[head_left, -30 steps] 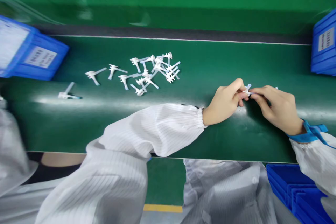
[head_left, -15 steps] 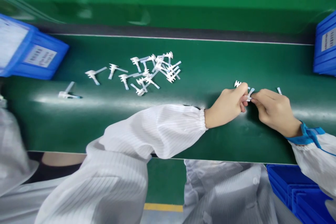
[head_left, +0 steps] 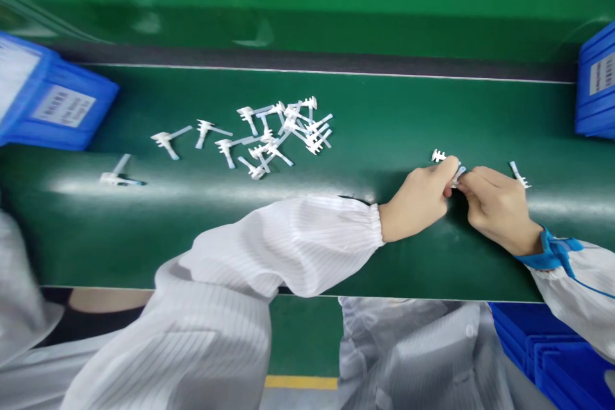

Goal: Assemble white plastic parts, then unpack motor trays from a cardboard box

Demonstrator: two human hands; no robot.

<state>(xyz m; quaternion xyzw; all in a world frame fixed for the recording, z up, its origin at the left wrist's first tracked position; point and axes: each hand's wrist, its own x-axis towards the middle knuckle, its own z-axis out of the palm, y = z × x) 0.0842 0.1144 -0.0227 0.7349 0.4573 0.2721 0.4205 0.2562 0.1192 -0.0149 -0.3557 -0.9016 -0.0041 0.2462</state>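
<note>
Well to the right of the pile of white pieces (head_left: 291,120), you have one small white piece (head_left: 458,177) between your hands, each grip pinched narrow on it. Your left hand (head_left: 418,202) takes the side toward the pile, your right hand (head_left: 498,206) the side away from it. The piece's one visible arm slants forward and away from the pile. Your fingers cover the rest, so its full long axis can't be made out; a loose piece (head_left: 437,155) is partly hidden behind your left hand.
</note>
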